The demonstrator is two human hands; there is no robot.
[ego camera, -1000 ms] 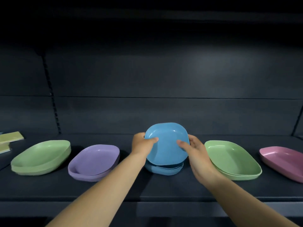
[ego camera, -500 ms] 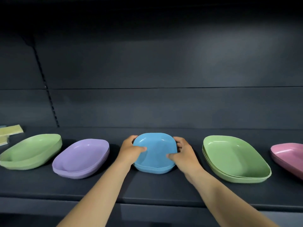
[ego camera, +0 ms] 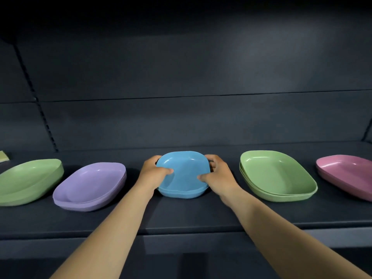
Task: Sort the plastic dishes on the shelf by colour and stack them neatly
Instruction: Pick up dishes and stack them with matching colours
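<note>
A stack of blue dishes (ego camera: pixel 184 174) rests in the middle of the dark shelf (ego camera: pixel 181 216). My left hand (ego camera: pixel 154 172) grips its left rim, thumb inside the top dish. My right hand (ego camera: pixel 218 175) grips the right rim the same way. To the left lie a purple stack (ego camera: pixel 90 185) and a green stack (ego camera: pixel 28 181) at the far left. To the right sit another green stack (ego camera: pixel 276 175) and a pink stack (ego camera: pixel 346 173), cut off by the frame edge.
Yellowish flat items (ego camera: pixel 3 156) lie at the far left edge of the shelf. The dark back panel (ego camera: pixel 191 121) rises right behind the dishes. The shelf's front lip (ego camera: pixel 181 231) runs across below my forearms.
The blue dish that both hands held tilted above the blue stack has come down and now sits nested on it. Both hands still grip the rims.
</note>
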